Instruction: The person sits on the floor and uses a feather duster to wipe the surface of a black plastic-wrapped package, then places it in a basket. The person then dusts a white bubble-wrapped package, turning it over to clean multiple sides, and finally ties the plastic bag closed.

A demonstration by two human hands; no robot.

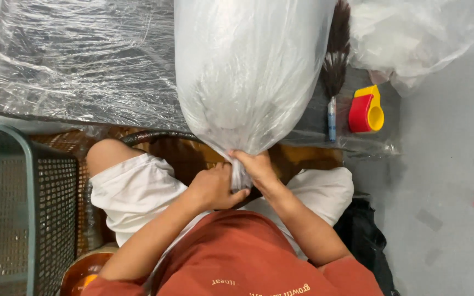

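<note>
Both hands, left hand [213, 188] and right hand [258, 167], clenched in a tight grip around twisted neck of stuffed clear plastic bag [248, 71]; red-and-yellow tape dispenser [366, 109] at 3 o'clock

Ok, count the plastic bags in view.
2. One large filled clear bag, its neck gripped by the left hand and right hand; another crumpled bag top right. Others may be hidden.

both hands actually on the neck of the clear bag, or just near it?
Touching. The head view shows the left hand and right hand closed around the gathered neck of the clear plastic bag.
</note>
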